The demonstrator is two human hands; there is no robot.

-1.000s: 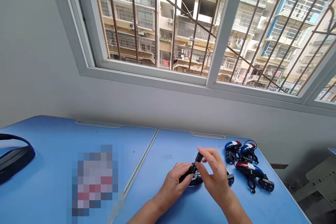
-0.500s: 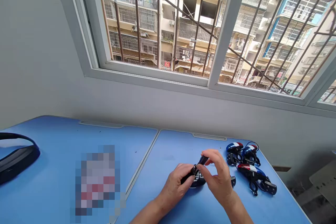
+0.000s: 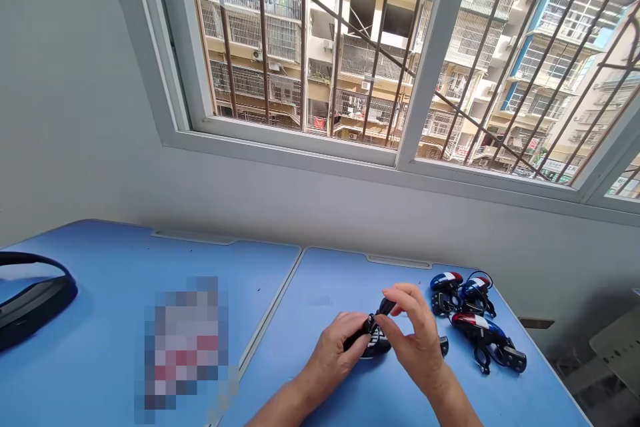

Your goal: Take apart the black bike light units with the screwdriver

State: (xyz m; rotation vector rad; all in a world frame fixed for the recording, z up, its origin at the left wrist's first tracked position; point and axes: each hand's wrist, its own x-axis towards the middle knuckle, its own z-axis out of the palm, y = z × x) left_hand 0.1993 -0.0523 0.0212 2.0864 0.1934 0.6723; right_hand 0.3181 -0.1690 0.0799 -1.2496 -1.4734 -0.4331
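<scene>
Both my hands meet over the right part of the table, fingers closed on a slim black piece (image 3: 386,307) that could be a folded cable; its kind is not clear. My left hand (image 3: 337,347) grips its lower end between thumb and fingers. At its upper end, my right hand (image 3: 415,330) pinches with thumb and forefinger. A small shiny spot shows midway between the hands. Just beneath lies a black bike horn light (image 3: 377,345) with a white-striped grille, partly hidden by my fingers. A small black box (image 3: 444,345) shows behind my right wrist.
Several red, white and blue bike horn lights (image 3: 480,323) with black clamps and cables lie at the right edge of the blue table (image 3: 280,373). A pixelated patch (image 3: 185,340) covers something left of the seam. At far left is a black strapped object (image 3: 37,307). A barred window (image 3: 310,133) rises behind.
Almost nothing differs. My hands keep the same hold on the black piece, with only a very slight shift of the fingers and of the view.
</scene>
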